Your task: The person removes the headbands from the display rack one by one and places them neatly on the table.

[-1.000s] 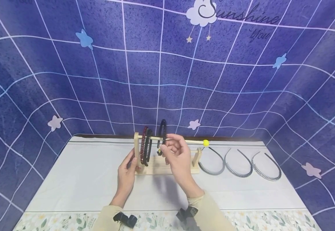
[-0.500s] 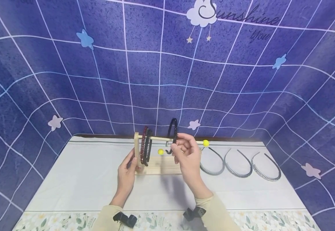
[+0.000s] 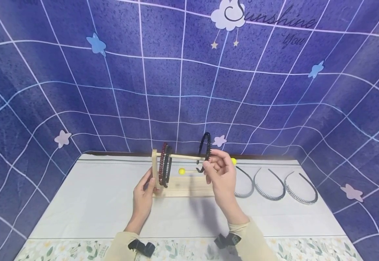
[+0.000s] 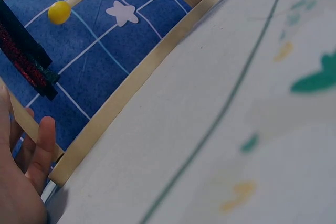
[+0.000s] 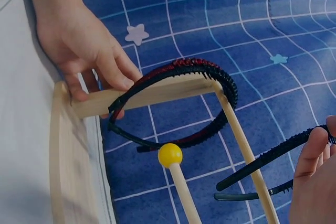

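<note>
With thumb and fingers, my right hand [image 3: 223, 177] pinches a black toothed headband [image 3: 207, 145] standing upright, its arms straddling the upper rod [image 3: 186, 157] of a wooden rack. In the right wrist view its two free ends [image 5: 226, 183] point toward the left post. My left hand [image 3: 142, 195] grips the rack's left post [image 3: 154, 166] low down, thumb on one side and fingers on the other. Beside that post, a dark red headband [image 3: 161, 165] and black ones [image 3: 168, 166] hang close together on the same rod. The right hand hides the rack's right end.
Several headbands lie on the white tablecloth, including one [image 3: 270, 185] in the middle and one [image 3: 301, 188] farther right. Yellow balls cap the rods: one [image 3: 233, 161] behind the right hand, another [image 3: 181, 171] lower. A blue grid-patterned curtain [image 3: 189, 108] stands behind.
My right hand has slid the black headband rightward along the upper rod, away from the hanging ones. The lower rod's yellow ball has come into clear view. My left hand stays put.
</note>
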`<state>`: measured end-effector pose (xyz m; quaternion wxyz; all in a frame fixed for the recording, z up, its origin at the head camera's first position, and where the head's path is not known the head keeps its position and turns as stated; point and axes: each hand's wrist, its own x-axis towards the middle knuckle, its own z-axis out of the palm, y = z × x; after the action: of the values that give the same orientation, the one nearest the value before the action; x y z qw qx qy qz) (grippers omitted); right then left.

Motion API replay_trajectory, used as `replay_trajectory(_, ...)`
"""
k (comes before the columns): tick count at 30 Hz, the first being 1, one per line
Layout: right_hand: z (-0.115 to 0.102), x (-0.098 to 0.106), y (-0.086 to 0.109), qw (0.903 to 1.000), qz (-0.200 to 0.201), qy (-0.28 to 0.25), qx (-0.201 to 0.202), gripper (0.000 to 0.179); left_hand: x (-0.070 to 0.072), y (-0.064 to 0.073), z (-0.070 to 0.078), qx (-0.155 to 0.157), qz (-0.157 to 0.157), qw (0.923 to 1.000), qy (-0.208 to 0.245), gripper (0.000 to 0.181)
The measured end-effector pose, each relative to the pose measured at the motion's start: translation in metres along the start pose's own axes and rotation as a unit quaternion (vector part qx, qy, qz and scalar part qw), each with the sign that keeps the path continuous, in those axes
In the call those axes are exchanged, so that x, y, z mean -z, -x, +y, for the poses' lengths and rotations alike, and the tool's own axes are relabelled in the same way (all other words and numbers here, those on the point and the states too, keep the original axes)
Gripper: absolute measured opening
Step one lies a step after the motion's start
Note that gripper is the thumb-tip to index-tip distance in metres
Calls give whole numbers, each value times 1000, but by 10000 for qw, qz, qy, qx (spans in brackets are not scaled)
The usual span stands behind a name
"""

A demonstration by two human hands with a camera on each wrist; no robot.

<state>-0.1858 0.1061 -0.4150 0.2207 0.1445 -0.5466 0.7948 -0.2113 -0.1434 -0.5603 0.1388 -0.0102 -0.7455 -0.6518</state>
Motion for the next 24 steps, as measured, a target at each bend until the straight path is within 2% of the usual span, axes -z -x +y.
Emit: replay_trajectory(24,-9,36,-6,9993,367,60,-31,40,-1,0,1,44,58,9999,154,52)
